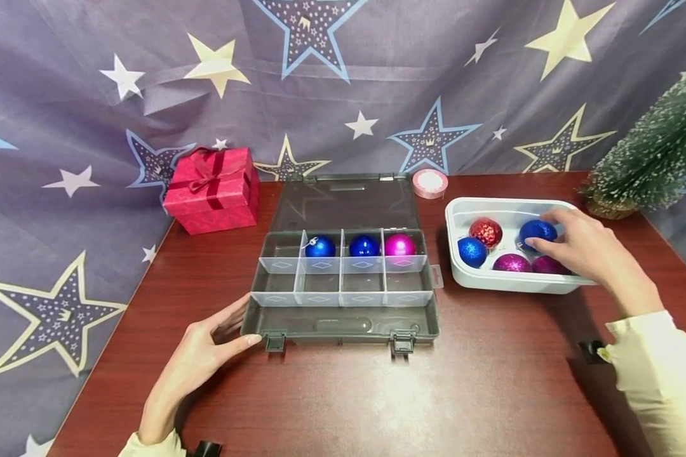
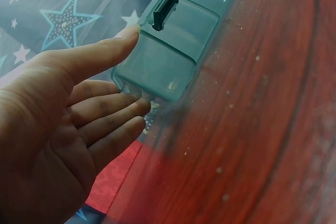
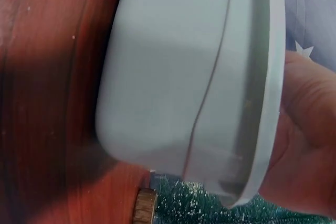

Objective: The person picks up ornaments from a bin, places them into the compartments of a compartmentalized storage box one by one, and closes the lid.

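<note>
My right hand [image 1: 597,251] reaches into a white plastic tub [image 1: 509,284], thumb and fingers around a glittery blue Christmas bauble [image 1: 537,232]. Beside it in the tub lie a red bauble [image 1: 485,232], another blue bauble [image 1: 471,252] and two purple ones. In the right wrist view, the tub's wall hides the fingers. My left hand [image 1: 202,352] touches the front left corner of a clear grey divided box [image 1: 343,327], thumb at the front edge. Its fingers [image 2: 113,111] are nearly straight. The box's back row holds two shiny blue baubles and a pink bauble [image 1: 400,245].
The box's lid [image 1: 345,206] lies folded back behind it. A red gift box [image 1: 214,197] stands at the back left, a pink ribbon roll [image 1: 430,183] behind the lid's right corner. A small frosted tree [image 1: 652,152] stands at the back right, near the tub.
</note>
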Motion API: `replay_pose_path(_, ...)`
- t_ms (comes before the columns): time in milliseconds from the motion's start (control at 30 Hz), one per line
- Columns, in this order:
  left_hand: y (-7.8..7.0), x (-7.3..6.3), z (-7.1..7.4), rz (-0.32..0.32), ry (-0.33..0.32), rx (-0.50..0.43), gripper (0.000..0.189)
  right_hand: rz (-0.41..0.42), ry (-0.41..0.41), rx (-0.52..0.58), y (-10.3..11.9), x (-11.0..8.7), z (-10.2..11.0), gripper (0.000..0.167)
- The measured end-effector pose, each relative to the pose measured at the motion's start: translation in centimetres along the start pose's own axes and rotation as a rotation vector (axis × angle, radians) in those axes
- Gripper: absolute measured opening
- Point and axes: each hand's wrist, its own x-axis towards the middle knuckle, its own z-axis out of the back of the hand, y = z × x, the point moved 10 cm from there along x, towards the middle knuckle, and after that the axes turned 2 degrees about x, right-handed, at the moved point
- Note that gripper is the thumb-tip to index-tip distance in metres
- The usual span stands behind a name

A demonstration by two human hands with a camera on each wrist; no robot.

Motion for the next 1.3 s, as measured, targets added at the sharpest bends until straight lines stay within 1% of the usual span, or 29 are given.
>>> replay_pose_path(167, 0.1, 0.1, 0.0, 0.003, 0.0, -0.008, 0.071, -0.022, 0.062, -0.034, 0.0, 0.5, -0.8, 0.06)
replay_pose_path(433, 0.1, -0.1, 0.0, 0.003, 0.001, -0.017, 0.07, -0.024, 0.091, -0.018, -0.1, 0.8, -1.8, 0.063)
replay_pose_path(700, 0.3, 0.0, -0.1, 0.013, 0.001, -0.013, 0.071, 0.052, 0.06, 0.001, 0.3, 1.4, -2.4, 0.063)
replay_pose_path(933, 0.3, -0.1, -0.1, 0.008, 0.002, -0.022, 0.071, 0.068, 0.076, 0.014, 0.3, 2.0, -2.9, 0.061)
replay_pose_path(1133, 0.3, -0.1, 0.0, 0.007, -0.004, -0.019, 0.071, 0.099, 0.062, 0.012, 0.5, 2.2, -2.8, 0.059)
replay_pose_path(1300, 0.3, 0.0, 0.1, 0.008, 0.0, -0.008, 0.072, 0.106, 0.046, 0.029, 0.4, 2.1, -2.6, 0.056)
